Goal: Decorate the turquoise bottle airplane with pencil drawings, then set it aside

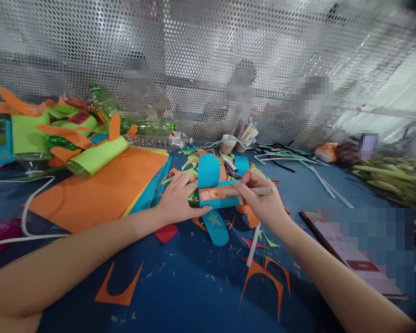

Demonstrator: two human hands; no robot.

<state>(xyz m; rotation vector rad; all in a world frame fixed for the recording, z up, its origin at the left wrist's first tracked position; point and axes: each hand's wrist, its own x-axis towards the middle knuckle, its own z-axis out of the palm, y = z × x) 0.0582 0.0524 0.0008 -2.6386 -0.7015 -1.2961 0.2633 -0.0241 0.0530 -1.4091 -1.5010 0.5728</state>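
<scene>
My left hand (pixel 180 196) steadies a green plastic bottle (pixel 194 198) wrapped in blue paper, its fingers and thumb closed around the neck end. Along the wrapped bottle runs an orange strip (pixel 225 191) with pale round spots. Rounded blue wings stick out on both sides; the near wing (pixel 215 227) carries a pale star. In my right hand (pixel 258 196) is a slim, pale-handled paintbrush (pixel 263 190), pinched between thumb and fingers. Its tip meets the orange strip close to the spots. Part of the bottle's far end is hidden by my right hand.
Orange paper sheets (pixel 111 189) lie at left, below several paper-covered bottles (pixel 99 157). Cups (pixel 228 144) holding brushes stand at the back by a perforated metal screen (pixel 194 60). Paper scraps (pixel 119 289) are scattered about. A phone (pixel 353 259) lies at right, near dried stalks (pixel 395 180).
</scene>
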